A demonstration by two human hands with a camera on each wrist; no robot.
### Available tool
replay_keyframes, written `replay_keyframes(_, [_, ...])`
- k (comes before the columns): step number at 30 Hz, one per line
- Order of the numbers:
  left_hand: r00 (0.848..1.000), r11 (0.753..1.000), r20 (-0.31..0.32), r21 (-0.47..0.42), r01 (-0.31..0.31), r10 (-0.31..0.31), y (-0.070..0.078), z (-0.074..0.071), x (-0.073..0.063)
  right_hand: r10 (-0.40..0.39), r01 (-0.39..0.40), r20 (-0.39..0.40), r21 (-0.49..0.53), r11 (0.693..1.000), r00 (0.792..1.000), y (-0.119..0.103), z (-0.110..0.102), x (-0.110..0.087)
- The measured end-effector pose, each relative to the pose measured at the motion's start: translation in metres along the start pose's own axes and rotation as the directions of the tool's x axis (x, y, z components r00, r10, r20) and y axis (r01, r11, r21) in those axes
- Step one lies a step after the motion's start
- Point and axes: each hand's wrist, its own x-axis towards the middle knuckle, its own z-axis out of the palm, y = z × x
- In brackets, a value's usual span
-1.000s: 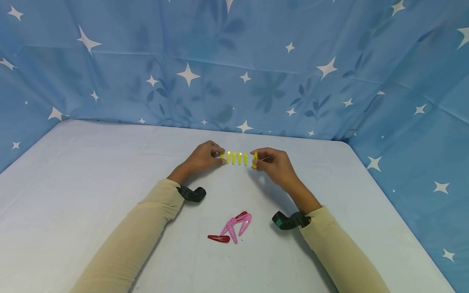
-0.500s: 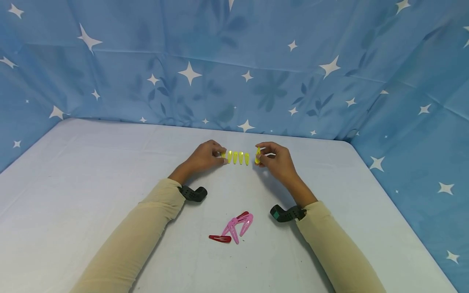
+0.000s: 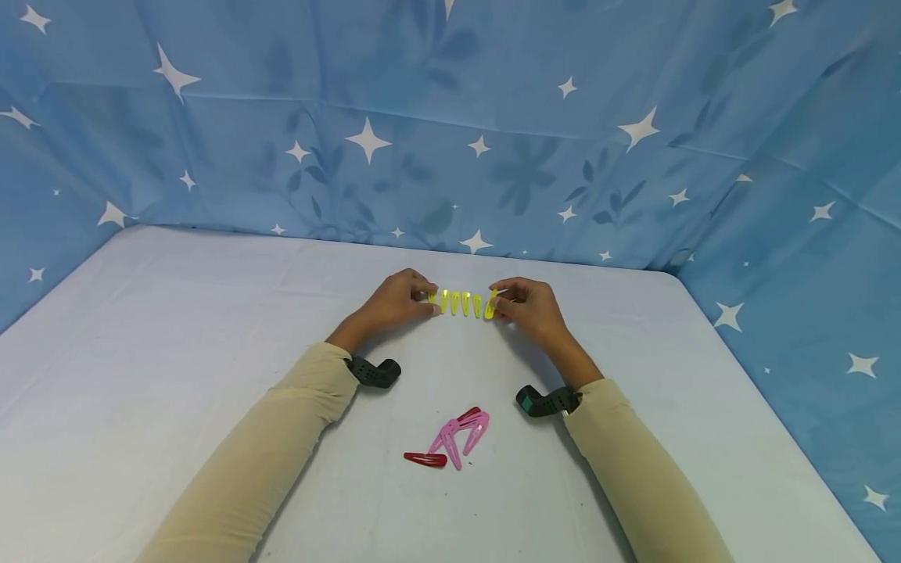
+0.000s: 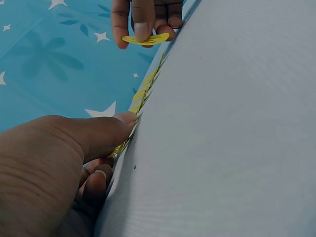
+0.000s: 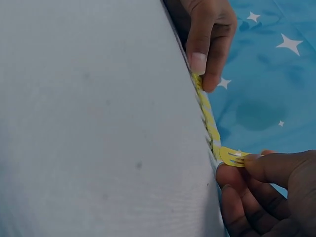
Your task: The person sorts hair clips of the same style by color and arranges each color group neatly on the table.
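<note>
A row of several yellow snap hair clips (image 3: 455, 303) lies side by side toward the far part of the table. At its left end my left hand (image 3: 396, 303) pinches the end clip (image 3: 432, 298) between thumb and fingers. My right hand (image 3: 533, 311) holds another yellow hair clip (image 3: 489, 308) at the right end of the row, tilted slightly beside the last one. In the right wrist view, thumb and forefinger grip this clip (image 5: 230, 156) by one end, its rounded end pointing at the row. From the left wrist view the held clip (image 4: 159, 38) appears above the table.
Nearer me on the white table (image 3: 338, 500) lies a loose pile of pink hair clips (image 3: 450, 439). A red hair clip (image 3: 425, 460) sits at its left, and another red one (image 3: 469, 412) shows behind. A blue star-patterned curtain (image 3: 422, 125) hangs at the back and right.
My right hand first lifted a little away to the right, then came back left with its yellow clip, closer to the row. My left hand stays at the row's left end.
</note>
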Motion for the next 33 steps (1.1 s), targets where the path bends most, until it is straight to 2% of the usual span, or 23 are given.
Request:
replay_keyframes(8, [1.0,1.0,0.0,0.026,-0.002,0.002,-0.001,0.0,-0.002,-0.017,0.021,0.042,-0.116,0.993,0.999,0.003,0.006,0.007])
replay_keyframes(17, [1.0,1.0,-0.006,0.015,0.001,-0.001,0.0,0.0,0.0,0.055,-0.036,0.068,-0.259,0.965,0.996,-0.003,0.007,0.014])
replay_keyframes(23, [1.0,1.0,-0.009,0.004,0.017,-0.017,0.003,0.0,0.0,0.091,-0.062,0.082,-0.309,0.949,0.992,-0.006,0.006,0.018])
replay_keyframes(33, [1.0,1.0,0.001,0.02,-0.003,0.003,0.004,-0.001,-0.002,0.106,-0.076,0.072,-0.335,0.939,0.992,-0.008,0.008,0.017])
